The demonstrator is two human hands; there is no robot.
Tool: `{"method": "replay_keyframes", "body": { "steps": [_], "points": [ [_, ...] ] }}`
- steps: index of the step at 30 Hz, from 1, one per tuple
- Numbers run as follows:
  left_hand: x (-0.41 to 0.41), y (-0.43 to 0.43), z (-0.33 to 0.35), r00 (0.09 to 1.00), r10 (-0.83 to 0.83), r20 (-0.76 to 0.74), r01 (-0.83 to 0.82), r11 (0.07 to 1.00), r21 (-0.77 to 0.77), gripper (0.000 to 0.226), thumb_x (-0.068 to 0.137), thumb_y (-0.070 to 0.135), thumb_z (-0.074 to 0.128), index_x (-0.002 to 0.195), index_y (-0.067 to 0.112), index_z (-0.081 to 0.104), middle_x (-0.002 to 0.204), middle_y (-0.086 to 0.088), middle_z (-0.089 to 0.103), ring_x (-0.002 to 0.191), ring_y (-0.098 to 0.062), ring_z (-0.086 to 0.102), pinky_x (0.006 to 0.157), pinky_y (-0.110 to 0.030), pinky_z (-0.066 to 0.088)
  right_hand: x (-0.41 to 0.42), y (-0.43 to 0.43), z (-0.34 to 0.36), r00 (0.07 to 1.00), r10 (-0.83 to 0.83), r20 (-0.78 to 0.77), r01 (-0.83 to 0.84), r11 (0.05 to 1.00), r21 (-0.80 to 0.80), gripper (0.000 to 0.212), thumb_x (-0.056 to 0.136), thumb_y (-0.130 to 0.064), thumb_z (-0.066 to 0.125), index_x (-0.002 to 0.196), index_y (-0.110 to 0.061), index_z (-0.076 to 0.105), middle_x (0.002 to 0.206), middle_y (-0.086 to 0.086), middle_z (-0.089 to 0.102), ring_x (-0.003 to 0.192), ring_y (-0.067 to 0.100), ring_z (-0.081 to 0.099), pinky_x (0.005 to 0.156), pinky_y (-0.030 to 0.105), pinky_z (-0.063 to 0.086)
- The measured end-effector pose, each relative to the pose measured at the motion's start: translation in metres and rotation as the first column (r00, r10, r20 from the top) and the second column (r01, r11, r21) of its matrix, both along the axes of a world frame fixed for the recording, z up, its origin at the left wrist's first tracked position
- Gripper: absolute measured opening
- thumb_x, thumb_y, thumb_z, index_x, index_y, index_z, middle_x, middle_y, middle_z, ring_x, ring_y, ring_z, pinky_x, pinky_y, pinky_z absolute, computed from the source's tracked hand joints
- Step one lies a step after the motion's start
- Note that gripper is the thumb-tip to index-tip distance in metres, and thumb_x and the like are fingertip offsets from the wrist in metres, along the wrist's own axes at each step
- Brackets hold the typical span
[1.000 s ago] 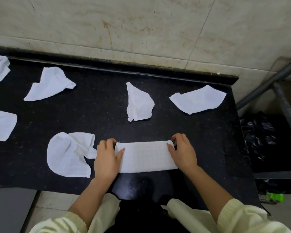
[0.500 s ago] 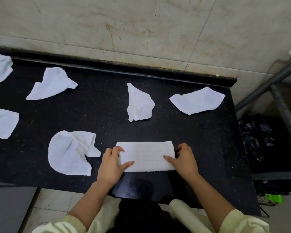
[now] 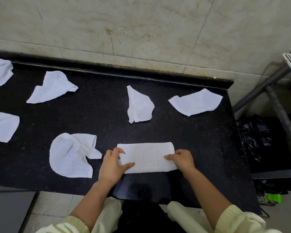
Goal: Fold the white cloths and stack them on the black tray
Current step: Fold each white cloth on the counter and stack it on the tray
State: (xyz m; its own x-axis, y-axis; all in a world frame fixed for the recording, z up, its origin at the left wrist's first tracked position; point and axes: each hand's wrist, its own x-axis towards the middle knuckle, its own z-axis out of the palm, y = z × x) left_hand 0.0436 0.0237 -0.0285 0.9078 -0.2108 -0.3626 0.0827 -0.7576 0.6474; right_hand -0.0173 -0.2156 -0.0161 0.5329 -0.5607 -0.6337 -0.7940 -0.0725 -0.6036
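A folded white cloth (image 3: pixel 148 157) lies as a long strip near the front edge of the black countertop (image 3: pixel 99 118). The left hand (image 3: pixel 113 163) pinches its left end; the right hand (image 3: pixel 182 159) holds its right end. A crumpled cloth (image 3: pixel 71 155) lies just left of the left hand, and a rumpled cloth (image 3: pixel 139 105) lies farther back, mid-counter

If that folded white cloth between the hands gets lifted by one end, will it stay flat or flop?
Probably flops: the folded cloth looks thin and soft, like the crumpled cloth behind it. Likely light, being so thin. Its fold may open unless both ends are held.
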Motion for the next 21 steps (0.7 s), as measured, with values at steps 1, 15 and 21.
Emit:
{"method": "replay_keyframes", "body": {
  "steps": [1, 15, 21],
  "points": [
    [0.000, 0.000, 0.001, 1.000, -0.002, -0.001, 0.002, 1.000, 0.001, 0.049, 0.071, 0.044, 0.080, 0.107, 0.032, 0.049, 0.104, 0.006, 0.043, 0.095, -0.013, 0.051, 0.074, -0.026, 0.045, -0.001, 0.001, 0.001, 1.000, -0.016, 0.023, 0.016, 1.000, 0.001, 0.028, 0.072, -0.019, 0.078, 0.065, -0.010, 0.053, 0.076, 0.004, 0.059, 0.071, 0.017, 0.054, 0.066, 0.033, 0.046],
    [0.020, 0.028, 0.005, 0.970, 0.146, -0.196, -0.189, 0.957, -0.219, 0.029, 0.074, -0.001, 0.074, 0.091, 0.022, 0.066, 0.082, 0.000, 0.065, 0.074, -0.019, 0.063, 0.073, -0.027, 0.051, 0.017, 0.022, 0.047, 0.965, 0.046, 0.260, -0.090, 0.983, 0.161, 0.016, 0.077, -0.011, 0.077, 0.081, -0.009, 0.062, 0.077, 0.006, 0.066, 0.059, 0.009, 0.054, 0.054, 0.020, 0.040],
    [0.016, 0.029, 0.008, 0.976, 0.147, -0.161, -0.176, 0.967, -0.183, 0.027, 0.074, 0.004, 0.077, 0.082, 0.026, 0.064, 0.075, 0.004, 0.063, 0.073, -0.011, 0.061, 0.068, -0.021, 0.049, 0.043, 0.076, 0.046, 0.953, 0.203, 0.226, -0.249, 0.949, 0.195, 0.019, 0.077, -0.013, 0.077, 0.085, -0.012, 0.060, 0.085, 0.005, 0.065, 0.066, 0.014, 0.059, 0.054, 0.024, 0.046]
  ]
}}
